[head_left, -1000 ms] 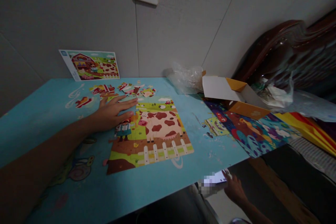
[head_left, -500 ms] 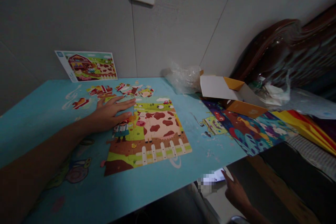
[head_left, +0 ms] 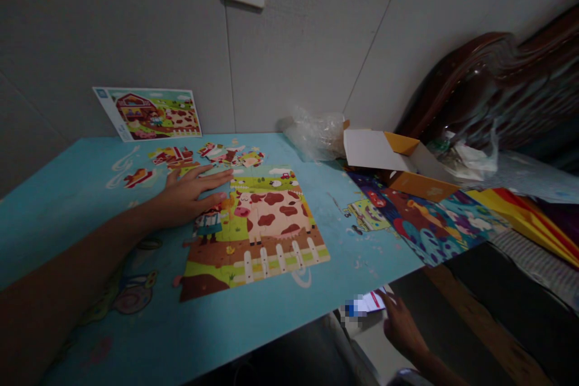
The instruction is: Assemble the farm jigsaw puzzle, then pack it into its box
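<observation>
My left hand (head_left: 192, 193) lies palm down with its fingers spread, over the upper left part of a partly joined jigsaw puzzle (head_left: 271, 217). A spotted cow, a farmer figure and a white fence show on the puzzle; its upper left area is partly hidden by the hand. Loose puzzle pieces (head_left: 172, 157) lie just beyond my fingers, with another piece (head_left: 138, 178) farther left. Below the table's front edge, my right hand (head_left: 404, 329) has a finger extended at the lit screen of a phone (head_left: 368, 303), partly blurred out.
A picture card (head_left: 156, 114) of the farm scene leans on the wall. At the right of the blue table (head_left: 253, 338) are crumpled clear plastic (head_left: 316, 132), an open orange box (head_left: 425, 184) and a colourful sea-scene sheet (head_left: 434, 226). A dark carved headboard (head_left: 479, 66) stands behind.
On the phone, the screen now shows a red band and blue area. My right hand has shifted slightly at the phone's edge. My left hand stays in place on the puzzle.
</observation>
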Demonstrator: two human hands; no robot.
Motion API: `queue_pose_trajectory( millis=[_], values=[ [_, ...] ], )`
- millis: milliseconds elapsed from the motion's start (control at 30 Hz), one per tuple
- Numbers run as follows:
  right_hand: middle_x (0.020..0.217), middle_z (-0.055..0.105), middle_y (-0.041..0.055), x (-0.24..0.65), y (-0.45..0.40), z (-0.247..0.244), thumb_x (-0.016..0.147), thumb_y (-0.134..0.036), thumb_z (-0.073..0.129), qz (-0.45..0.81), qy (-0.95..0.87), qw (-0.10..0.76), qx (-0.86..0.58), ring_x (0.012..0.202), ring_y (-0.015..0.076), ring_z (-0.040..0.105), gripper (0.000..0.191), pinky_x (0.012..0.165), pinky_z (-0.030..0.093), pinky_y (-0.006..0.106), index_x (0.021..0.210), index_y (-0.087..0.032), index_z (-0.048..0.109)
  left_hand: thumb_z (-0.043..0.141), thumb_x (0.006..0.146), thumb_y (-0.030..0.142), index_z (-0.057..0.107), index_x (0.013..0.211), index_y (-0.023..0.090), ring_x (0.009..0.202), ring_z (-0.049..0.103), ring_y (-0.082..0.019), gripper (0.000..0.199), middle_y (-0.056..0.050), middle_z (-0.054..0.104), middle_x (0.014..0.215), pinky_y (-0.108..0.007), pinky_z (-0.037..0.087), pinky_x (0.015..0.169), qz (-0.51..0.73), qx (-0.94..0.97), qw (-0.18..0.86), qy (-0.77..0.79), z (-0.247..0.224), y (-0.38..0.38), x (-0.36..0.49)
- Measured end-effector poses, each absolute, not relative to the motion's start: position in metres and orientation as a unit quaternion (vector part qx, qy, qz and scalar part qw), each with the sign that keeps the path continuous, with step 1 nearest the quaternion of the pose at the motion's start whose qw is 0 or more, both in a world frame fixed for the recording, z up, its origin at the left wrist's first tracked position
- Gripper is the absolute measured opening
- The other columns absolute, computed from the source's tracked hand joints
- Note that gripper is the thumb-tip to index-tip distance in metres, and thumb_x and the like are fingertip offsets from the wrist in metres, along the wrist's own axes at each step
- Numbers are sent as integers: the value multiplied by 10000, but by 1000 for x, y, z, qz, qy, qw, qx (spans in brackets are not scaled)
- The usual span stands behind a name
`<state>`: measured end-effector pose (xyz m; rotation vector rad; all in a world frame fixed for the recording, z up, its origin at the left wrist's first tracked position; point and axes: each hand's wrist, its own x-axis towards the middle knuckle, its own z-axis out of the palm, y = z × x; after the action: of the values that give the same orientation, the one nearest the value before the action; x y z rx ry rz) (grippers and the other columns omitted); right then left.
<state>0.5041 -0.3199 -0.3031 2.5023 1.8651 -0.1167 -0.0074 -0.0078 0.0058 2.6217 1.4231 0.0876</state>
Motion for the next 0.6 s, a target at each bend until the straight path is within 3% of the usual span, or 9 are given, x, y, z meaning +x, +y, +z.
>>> queue_pose_trajectory(
  millis=[167,333,500,600],
  values=[
    [1209,605,129,495,-317,-303,548,-67,418,-83,607,-74,787,1167,274,551,701,1007,425,397,1218,-169,594,283,903,548,326,1436,396,1423,173,-351,556,33,313,1529,-641,97,1069,26,877,77,474,9,-10,-5],
    [1055,663,119,496,-322,-270,563,-172,418,-47,550,-166,817,1012,274,638,580,894,505,369,1093,-168,656,272,910,534,340,1437,373,1423,183,-342,556,8,318,1527,-638,99,1070,27,877,74,473,10,-11,-5],
    [591,664,41,504,-335,-166,629,-297,458,-20,496,-210,842,548,257,651,175,537,524,361,643,-255,627,256,913,536,322,1446,367,1429,164,-350,563,27,303,1527,-662,37,1071,25,882,68,465,4,-8,-7],
    [563,636,41,478,-324,-74,645,-230,520,86,562,-257,782,479,226,608,100,451,459,336,617,-278,604,202,934,498,282,1470,315,1437,150,-332,572,8,270,1536,-653,-61,1077,17,896,50,441,0,-8,-6]
  ],
)
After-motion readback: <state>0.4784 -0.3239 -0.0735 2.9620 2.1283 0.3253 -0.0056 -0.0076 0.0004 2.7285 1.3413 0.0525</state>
